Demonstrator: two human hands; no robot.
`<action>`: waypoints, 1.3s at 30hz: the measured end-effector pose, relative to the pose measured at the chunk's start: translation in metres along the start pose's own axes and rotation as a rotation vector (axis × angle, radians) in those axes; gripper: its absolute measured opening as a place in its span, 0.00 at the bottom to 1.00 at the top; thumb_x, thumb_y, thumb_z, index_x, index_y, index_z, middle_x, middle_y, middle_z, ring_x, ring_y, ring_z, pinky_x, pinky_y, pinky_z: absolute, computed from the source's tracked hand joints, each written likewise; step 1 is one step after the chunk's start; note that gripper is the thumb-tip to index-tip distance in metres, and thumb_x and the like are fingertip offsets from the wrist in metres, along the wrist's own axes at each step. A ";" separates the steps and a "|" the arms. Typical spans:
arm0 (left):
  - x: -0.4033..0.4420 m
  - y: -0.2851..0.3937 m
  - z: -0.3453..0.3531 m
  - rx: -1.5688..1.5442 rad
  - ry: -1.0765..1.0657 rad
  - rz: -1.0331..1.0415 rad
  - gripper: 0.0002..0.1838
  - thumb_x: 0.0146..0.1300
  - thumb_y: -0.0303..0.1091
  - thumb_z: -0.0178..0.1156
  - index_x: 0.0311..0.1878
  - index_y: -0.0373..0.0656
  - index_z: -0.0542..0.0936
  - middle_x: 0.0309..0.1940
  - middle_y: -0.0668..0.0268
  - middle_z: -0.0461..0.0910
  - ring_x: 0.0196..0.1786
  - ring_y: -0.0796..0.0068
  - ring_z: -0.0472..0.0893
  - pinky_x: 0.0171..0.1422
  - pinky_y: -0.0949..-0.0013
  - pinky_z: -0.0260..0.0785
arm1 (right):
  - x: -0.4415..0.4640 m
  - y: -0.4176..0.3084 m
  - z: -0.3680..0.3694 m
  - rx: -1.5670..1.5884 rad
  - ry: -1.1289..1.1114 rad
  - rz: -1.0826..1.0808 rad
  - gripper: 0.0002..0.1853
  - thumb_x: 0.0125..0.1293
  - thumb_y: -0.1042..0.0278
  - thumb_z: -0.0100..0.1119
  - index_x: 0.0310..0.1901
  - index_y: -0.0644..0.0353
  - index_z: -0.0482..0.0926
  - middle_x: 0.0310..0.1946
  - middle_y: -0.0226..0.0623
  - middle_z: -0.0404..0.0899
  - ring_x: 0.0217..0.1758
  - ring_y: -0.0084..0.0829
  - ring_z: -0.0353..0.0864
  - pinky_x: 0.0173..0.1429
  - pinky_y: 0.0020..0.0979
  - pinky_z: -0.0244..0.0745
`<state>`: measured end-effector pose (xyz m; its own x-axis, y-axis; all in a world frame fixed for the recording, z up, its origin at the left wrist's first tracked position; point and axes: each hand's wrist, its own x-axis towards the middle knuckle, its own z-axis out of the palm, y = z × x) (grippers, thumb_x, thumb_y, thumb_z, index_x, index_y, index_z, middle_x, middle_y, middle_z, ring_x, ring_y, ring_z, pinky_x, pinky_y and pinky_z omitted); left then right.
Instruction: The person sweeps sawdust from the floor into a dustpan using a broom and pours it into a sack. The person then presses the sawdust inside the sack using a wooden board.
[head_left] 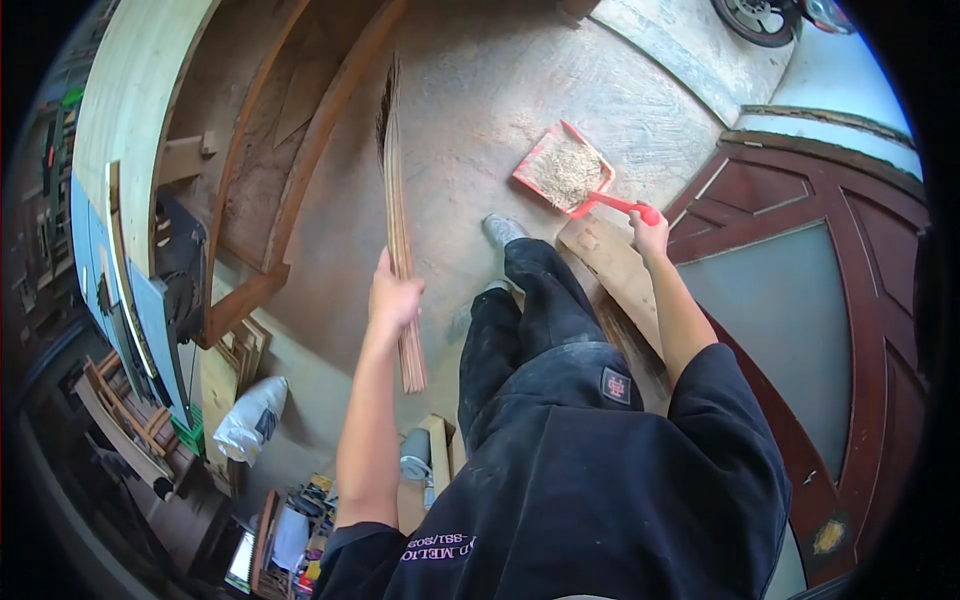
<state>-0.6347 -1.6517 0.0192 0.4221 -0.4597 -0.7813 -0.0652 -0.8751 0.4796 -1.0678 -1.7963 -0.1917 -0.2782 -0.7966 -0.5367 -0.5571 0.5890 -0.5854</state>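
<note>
1. The left hand [396,298] has its fingers clamped around a stick broom [395,205].
2. The right hand [651,236] has its fingers clamped on the handle of the red dustpan [612,203], ahead of the feet; pale shavings [568,172] cover its pan.
3. A wooden board [612,262] lies between leg and maroon door [858,300].
4. A white bag [252,420] stands left, contents hidden.
5. A wheel [757,18] stands farthest.

- Broom [394,205]: a long, slim bundle of pale tan sticks, blunt at the near end, darker and tapering at the far tips; held lengthwise, left of the dustpan and well apart.
- Dustpan [590,204]: red, open side up, handle gripped.
- Debris [568,172]: pale, loose, heaped inside the dustpan.
</note>
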 end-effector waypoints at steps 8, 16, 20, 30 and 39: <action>0.082 0.029 0.101 0.617 -0.029 0.063 0.45 0.52 0.27 0.62 0.74 0.42 0.53 0.47 0.41 0.80 0.48 0.46 0.82 0.53 0.54 0.75 | 0.052 0.033 0.018 -0.028 0.145 -0.035 0.19 0.58 0.67 0.65 0.53 0.57 0.82 0.32 0.35 0.84 0.32 0.22 0.81 0.40 0.28 0.76; -0.007 -0.010 0.170 0.324 -0.534 -0.143 0.49 0.53 0.23 0.58 0.77 0.42 0.43 0.42 0.44 0.79 0.19 0.67 0.77 0.22 0.64 0.72 | 0.080 0.056 0.006 0.017 0.083 0.034 0.19 0.60 0.69 0.64 0.54 0.59 0.81 0.36 0.34 0.84 0.33 0.22 0.81 0.41 0.27 0.77; -0.043 0.006 0.141 0.285 -0.634 -0.071 0.47 0.52 0.22 0.57 0.77 0.43 0.48 0.42 0.47 0.79 0.18 0.69 0.76 0.22 0.64 0.70 | 0.077 0.051 0.005 0.033 0.104 0.038 0.19 0.61 0.69 0.64 0.54 0.59 0.81 0.36 0.34 0.84 0.34 0.23 0.81 0.42 0.27 0.77; -0.077 -0.031 0.022 0.391 -0.221 0.018 0.47 0.51 0.23 0.58 0.76 0.46 0.53 0.50 0.47 0.80 0.36 0.60 0.81 0.42 0.62 0.75 | 0.076 0.039 -0.009 0.093 0.014 0.041 0.18 0.61 0.70 0.63 0.54 0.61 0.81 0.36 0.33 0.83 0.34 0.22 0.81 0.42 0.26 0.76; 0.015 -0.050 0.071 -0.024 0.053 -0.276 0.36 0.53 0.21 0.55 0.67 0.41 0.57 0.32 0.63 0.72 0.23 0.72 0.74 0.21 0.68 0.70 | 0.066 -0.007 0.003 -0.129 -0.140 -0.205 0.18 0.58 0.69 0.65 0.52 0.61 0.82 0.36 0.37 0.85 0.38 0.24 0.81 0.46 0.28 0.74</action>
<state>-0.6890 -1.6258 -0.0447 0.4673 -0.1950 -0.8623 0.0799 -0.9621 0.2609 -1.0798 -1.8523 -0.2248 -0.0435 -0.8657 -0.4986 -0.6885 0.3876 -0.6129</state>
